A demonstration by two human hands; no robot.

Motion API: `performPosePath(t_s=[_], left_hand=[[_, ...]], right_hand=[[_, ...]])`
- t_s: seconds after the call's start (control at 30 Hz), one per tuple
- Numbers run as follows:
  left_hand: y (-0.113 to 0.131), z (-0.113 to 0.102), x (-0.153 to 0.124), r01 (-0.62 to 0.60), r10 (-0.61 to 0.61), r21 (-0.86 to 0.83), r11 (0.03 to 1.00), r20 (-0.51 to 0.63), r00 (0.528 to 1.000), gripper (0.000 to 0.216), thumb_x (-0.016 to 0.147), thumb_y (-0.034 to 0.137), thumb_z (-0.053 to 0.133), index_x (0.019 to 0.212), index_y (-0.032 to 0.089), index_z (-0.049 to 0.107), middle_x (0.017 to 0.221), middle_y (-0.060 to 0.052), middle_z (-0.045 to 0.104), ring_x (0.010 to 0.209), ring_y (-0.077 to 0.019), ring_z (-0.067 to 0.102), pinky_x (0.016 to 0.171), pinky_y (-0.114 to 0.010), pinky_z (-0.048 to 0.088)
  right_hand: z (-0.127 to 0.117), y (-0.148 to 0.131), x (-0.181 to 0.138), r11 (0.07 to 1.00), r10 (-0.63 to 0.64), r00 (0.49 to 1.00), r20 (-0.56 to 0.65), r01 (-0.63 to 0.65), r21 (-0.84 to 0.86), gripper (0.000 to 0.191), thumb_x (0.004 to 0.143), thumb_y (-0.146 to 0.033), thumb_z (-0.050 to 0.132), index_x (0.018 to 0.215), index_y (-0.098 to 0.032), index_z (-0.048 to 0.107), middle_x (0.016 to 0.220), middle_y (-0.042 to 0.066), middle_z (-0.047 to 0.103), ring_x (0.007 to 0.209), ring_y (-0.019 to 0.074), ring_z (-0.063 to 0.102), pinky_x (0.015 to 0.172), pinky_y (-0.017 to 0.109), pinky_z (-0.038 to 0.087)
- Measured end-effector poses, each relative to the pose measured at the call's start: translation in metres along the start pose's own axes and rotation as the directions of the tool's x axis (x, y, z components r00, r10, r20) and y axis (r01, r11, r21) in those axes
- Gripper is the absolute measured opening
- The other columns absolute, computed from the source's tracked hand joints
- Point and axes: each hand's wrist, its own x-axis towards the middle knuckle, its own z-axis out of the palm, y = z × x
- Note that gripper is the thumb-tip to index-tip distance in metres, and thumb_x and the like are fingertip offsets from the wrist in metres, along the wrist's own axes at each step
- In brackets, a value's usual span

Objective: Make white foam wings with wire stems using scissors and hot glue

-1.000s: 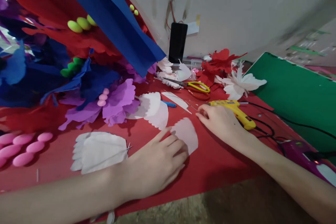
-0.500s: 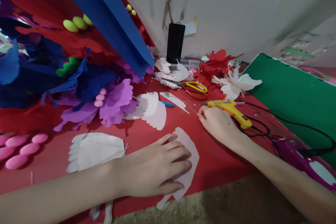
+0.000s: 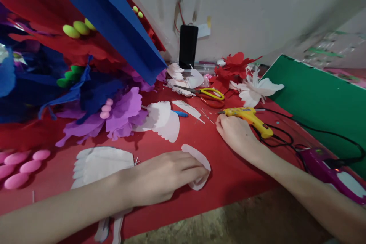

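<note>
My left hand (image 3: 168, 177) is closed over a white petal cut-out (image 3: 197, 154), its fingers bent onto the petal's right side. Part of that petal is hidden under the hand. Beyond the left wrist lies a stack of white scalloped petals (image 3: 105, 162) with thin short wires at its right end. My right hand (image 3: 236, 131) rests on the red surface with its fingers pinched together; what they hold, if anything, is hidden. Just left of its fingertips lie thin wires (image 3: 206, 116). Right behind that hand is a yellow glue gun (image 3: 257, 122).
Yellow-and-red-handled scissors (image 3: 211, 93) lie at the back, near more white petals (image 3: 168, 120) and a blue pen (image 3: 180, 113). A phone (image 3: 188, 45) leans upright on the wall. Big coloured flowers (image 3: 122, 110) crowd the left. A purple power strip (image 3: 323, 167) and cables lie right.
My left hand's spread fingers have closed on the white petal, which now looks folded or bunched. My right hand has barely moved; a wire that reached its fingertips now lies apart from them.
</note>
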Motion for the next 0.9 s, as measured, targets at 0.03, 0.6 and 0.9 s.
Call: performPosePath(t_s=[0.03,0.6,0.9], left_hand=[[-0.001,-0.001,0.000,0.025,-0.024,-0.026,0.999,0.015,1.000,0.043,0.079,-0.006,0.036,0.114,0.010,0.053,0.110,-0.008,0.064,0.102,-0.0163,0.057,0.089,-0.025,0.045],[0.006,-0.007,0.002,0.173,-0.045,0.417,0.892,-0.299,0.953,0.028,0.094,0.021,0.036,0.091,0.014,0.063,0.085,-0.004,0.071,0.079,-0.0168,0.062,0.084,-0.031,0.043],[-0.002,-0.002,-0.006,0.219,-0.198,0.196,0.956,-0.123,0.972,0.031,0.092,0.036,0.037,0.101,0.017,0.059,0.100,-0.007,0.065,0.098,-0.0213,0.056,0.096,-0.040,0.033]], right_hand=[[0.000,-0.001,0.000,1.000,0.002,1.000,0.000,-0.002,-0.002,0.028,0.087,-0.013,0.034,0.092,-0.007,0.062,0.079,0.016,0.068,0.072,0.0263,0.066,0.052,0.029,0.036],[-0.013,0.016,-0.017,0.999,0.052,0.996,-0.073,-0.052,-0.001,0.016,0.082,-0.019,0.044,0.081,-0.016,0.060,0.075,0.009,0.067,0.068,0.0233,0.062,0.048,0.027,0.026],[-0.004,0.033,-0.020,0.953,0.022,0.986,-0.165,0.029,0.301,0.008,0.069,-0.022,0.049,0.061,-0.021,0.050,0.054,-0.002,0.054,0.052,0.0140,0.048,0.049,0.025,0.026]])
